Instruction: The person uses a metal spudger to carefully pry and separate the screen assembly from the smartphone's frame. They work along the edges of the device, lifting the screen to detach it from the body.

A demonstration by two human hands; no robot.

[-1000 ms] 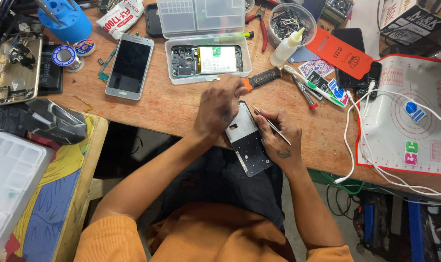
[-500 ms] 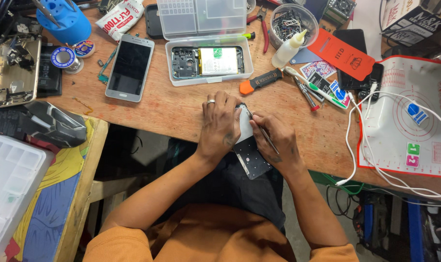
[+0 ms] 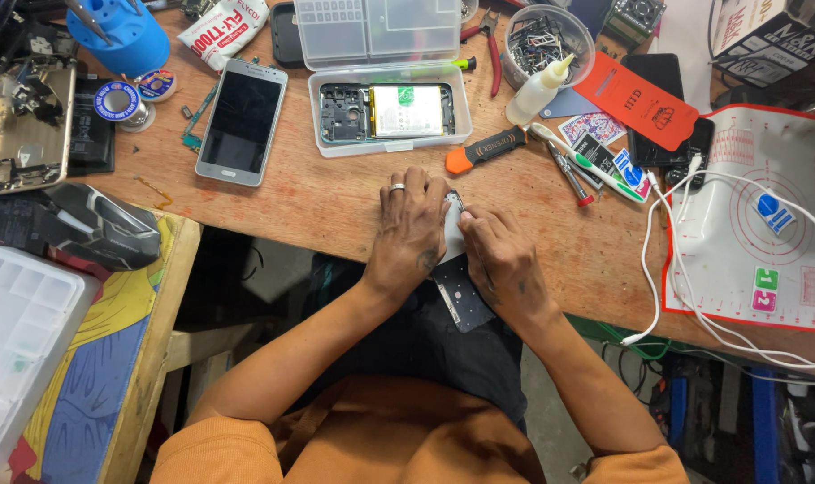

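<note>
1. Both hands meet at the near edge of the wooden counter (image 3: 336, 202), pressed together over a phone part (image 3: 457, 278).
2. Left hand (image 3: 412, 229), with a ring on one finger, lies palm down with fingers curled over the part's far end, holding it steady against the counter edge.
3. Right hand (image 3: 502, 260) is closed in a tight pinch at the top of the part, fingertips touching the left hand. Whether a tool sits in that pinch cannot be told.
4. The phone part is a flat panel, pale at its far end and dark at its near end, which hangs past the counter edge over the person's lap.
5. Far of the hands stands a clear plastic case (image 3: 385, 148) with an opened phone body (image 3: 385, 112) inside, and left of it a smartphone (image 3: 242, 121) lies screen up.
6. Just right and far of the hands lies a tool with an orange and black handle (image 3: 485, 148), then a small squeeze bottle (image 3: 537, 90) and a tub of small metal parts (image 3: 544, 38).
7. A white cable (image 3: 667, 260) loops across a work mat (image 3: 748, 224) on the right.
8. Doing this work well seems to call for a firm left-hand brace and small, light moves from the right fingertips, since the overhanging end could flex or slip.
</note>
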